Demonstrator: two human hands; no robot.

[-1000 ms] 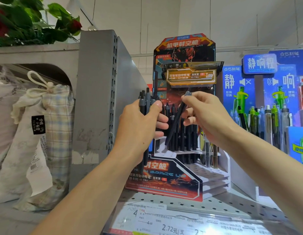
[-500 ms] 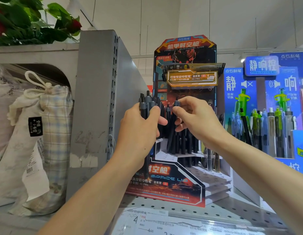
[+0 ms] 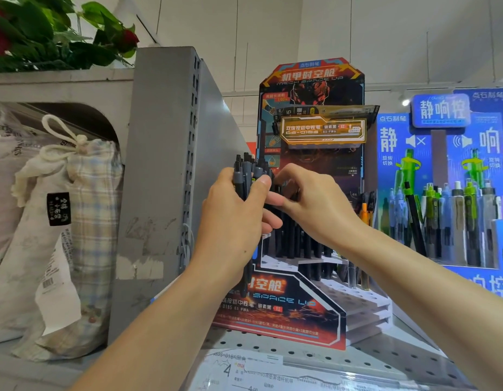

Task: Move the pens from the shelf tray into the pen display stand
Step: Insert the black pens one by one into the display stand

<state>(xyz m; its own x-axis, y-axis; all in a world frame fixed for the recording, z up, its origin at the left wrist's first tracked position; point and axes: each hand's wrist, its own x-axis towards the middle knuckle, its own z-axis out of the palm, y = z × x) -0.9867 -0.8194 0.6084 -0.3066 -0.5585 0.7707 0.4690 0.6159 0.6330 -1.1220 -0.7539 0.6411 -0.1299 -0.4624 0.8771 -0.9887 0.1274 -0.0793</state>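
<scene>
Gripping the bundle of dark pens (image 3: 246, 179) upright in your left hand (image 3: 233, 218), you hold it at the left edge of the pen display stand (image 3: 309, 303). Your right hand (image 3: 312, 204), which a second ago carried one pen toward the stand's slots, now curls at the bundle, seemingly pinching the next pen; that one looks placed.
</scene>
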